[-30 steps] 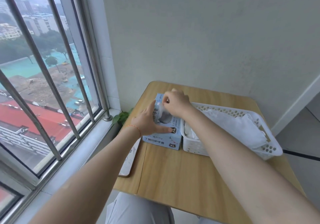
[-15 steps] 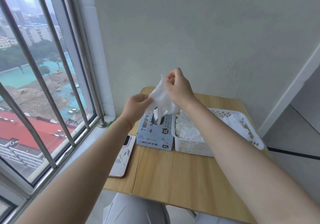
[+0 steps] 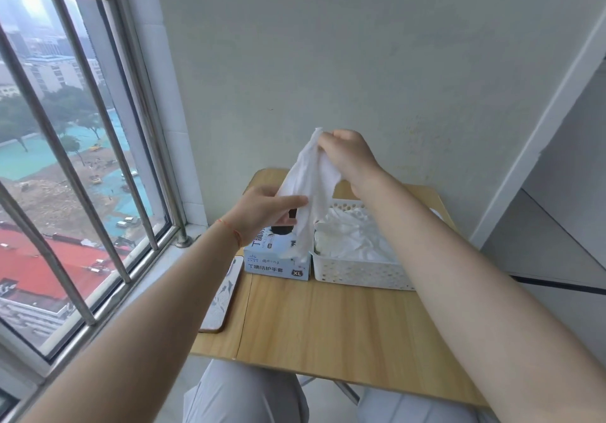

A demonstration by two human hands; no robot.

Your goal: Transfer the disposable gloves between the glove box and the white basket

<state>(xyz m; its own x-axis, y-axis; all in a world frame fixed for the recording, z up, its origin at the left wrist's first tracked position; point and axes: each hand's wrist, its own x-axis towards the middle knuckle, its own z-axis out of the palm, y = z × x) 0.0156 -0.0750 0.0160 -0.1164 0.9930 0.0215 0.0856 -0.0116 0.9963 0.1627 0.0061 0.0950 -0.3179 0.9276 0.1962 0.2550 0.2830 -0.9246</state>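
Observation:
A light blue glove box [image 3: 278, 260] marked XL stands on the wooden table, touching the left side of the white basket [image 3: 357, 273]. Several crumpled white gloves [image 3: 352, 235] lie in the basket. My right hand [image 3: 349, 157] pinches the top of a white glove [image 3: 306, 190] and holds it up above the box. The glove hangs down stretched, its lower end over the box's top. My left hand [image 3: 265, 211] grips the same glove lower down, just above the box opening.
A phone [image 3: 221, 294] in a patterned case lies at the table's left edge beside the box. The barred window [image 3: 82, 167] runs along the left. A plain wall stands right behind the table [image 3: 328, 324]. My knees show under the near edge.
My right hand went from the box opening up into the air, drawing a glove out. My left hand left the box's side and took hold of the glove's lower part.

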